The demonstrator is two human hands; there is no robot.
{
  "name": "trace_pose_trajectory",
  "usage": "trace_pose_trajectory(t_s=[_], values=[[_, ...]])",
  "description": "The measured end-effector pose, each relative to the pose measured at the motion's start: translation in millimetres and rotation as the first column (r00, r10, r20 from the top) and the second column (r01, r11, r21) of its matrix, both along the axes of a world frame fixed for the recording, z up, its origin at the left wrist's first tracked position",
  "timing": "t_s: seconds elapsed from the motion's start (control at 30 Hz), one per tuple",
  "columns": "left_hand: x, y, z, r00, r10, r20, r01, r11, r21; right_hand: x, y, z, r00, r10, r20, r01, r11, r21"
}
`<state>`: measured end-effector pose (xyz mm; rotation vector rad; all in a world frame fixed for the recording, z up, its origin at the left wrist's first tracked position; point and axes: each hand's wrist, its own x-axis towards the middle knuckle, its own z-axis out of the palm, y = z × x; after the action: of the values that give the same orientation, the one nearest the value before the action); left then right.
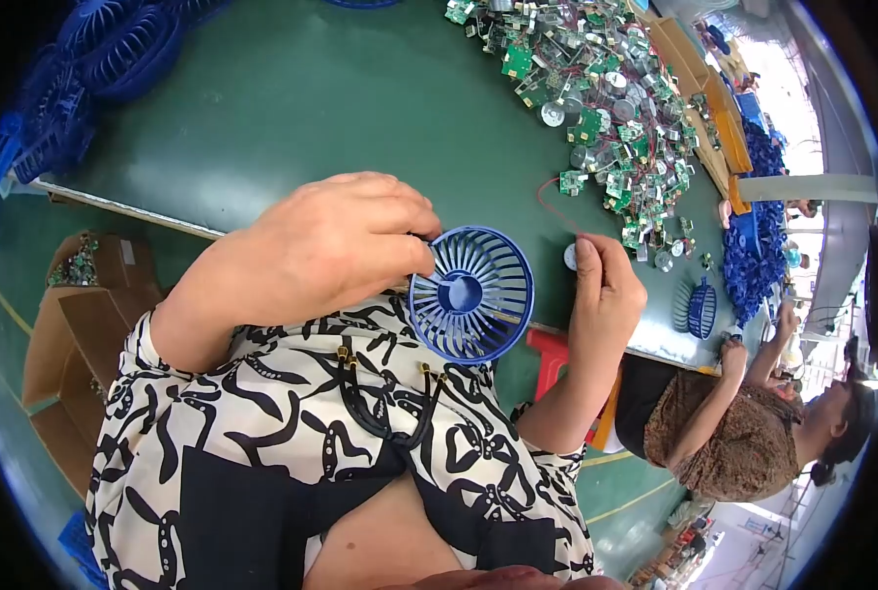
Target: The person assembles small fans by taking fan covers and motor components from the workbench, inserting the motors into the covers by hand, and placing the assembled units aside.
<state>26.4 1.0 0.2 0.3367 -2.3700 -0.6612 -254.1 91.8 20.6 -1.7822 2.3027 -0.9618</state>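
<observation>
My left hand [341, 241] is closed on the rim of a round blue plastic fan guard [503, 285], slatted and cup-shaped, with a solid disc at its centre. The guard is tilted, its open side partly toward me, above the table's near edge. To the right of it, my right hand [608, 295] has thumb and forefinger pinched together at a small round silver motor [571, 258]. A thin red wire [549, 205] runs from near these fingertips to a small green circuit board [573, 183] on the table. The exact spot that the fingertips grip is partly hidden.
A large heap of circuit boards and motors [596, 108] covers the green table's [292, 108] far right. Blue guards [115, 49] pile at far left. Cardboard boxes [90, 324] stand below on the left. At right, a co-worker [734, 433] works near another blue guard [702, 308].
</observation>
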Motion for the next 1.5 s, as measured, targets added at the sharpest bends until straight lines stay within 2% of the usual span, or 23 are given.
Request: trace_pose_trajectory(t_s=[0.07, 0.1, 0.4, 0.43, 0.47, 0.57, 0.67, 0.8, 1.33, 1.5], values=[[1.7, 0.7, 0.5, 1.0, 0.004, -0.004, -0.004, 1.0, 0.009, -4.3, 6.5, -3.7, 1.0, -0.007, 0.029, 0.009, 0.997, -0.073], [2.2, 1.0, 0.9, 1.0, 0.005, -0.004, -0.005, 1.0, 0.014, -1.9, 9.0, -2.3, 0.999, -0.052, 0.011, 0.053, 0.997, -0.055], [2.7, 3.8, 0.6, 0.998, 0.052, -0.018, -0.052, 0.999, 0.0, 5.5, 4.1, 5.4, 0.976, 0.082, -0.199, -0.083, 0.997, 0.002], [1.9, 4.1, 0.0, 0.998, 0.049, -0.029, -0.049, 0.999, 0.004, 9.3, 2.7, 11.9, 0.984, 0.065, -0.168, -0.058, 0.997, 0.046], [2.0, 4.2, -0.8, 0.998, 0.047, -0.038, -0.047, 0.999, 0.007, 11.2, 2.2, 13.8, 0.986, 0.095, -0.135, -0.097, 0.995, -0.009], [1.3, 3.6, -1.1, 0.998, 0.052, -0.048, -0.052, 0.999, 0.006, 30.7, 7.0, 37.0, 0.966, 0.247, -0.083, -0.249, 0.968, -0.022], [0.1, 3.5, -3.1, 0.996, 0.054, -0.068, -0.055, 0.998, -0.014, 46.6, 3.4, 43.7, 0.849, 0.485, -0.209, -0.491, 0.871, 0.024], [1.0, 2.6, -5.3, 0.995, 0.047, -0.091, -0.048, 0.999, -0.014, 61.5, -3.4, 40.8, 0.755, 0.596, -0.274, -0.574, 0.803, 0.164], [1.4, 2.0, -5.2, 0.995, 0.063, -0.077, -0.067, 0.996, -0.05, 65.5, -7.0, 45.0, 0.681, 0.644, -0.349, -0.578, 0.765, 0.284], [-0.3, 2.0, -5.1, 0.993, 0.077, -0.087, -0.082, 0.995, -0.051, 65.8, -10.2, 46.8, 0.691, 0.641, -0.334, -0.55, 0.766, 0.331]])
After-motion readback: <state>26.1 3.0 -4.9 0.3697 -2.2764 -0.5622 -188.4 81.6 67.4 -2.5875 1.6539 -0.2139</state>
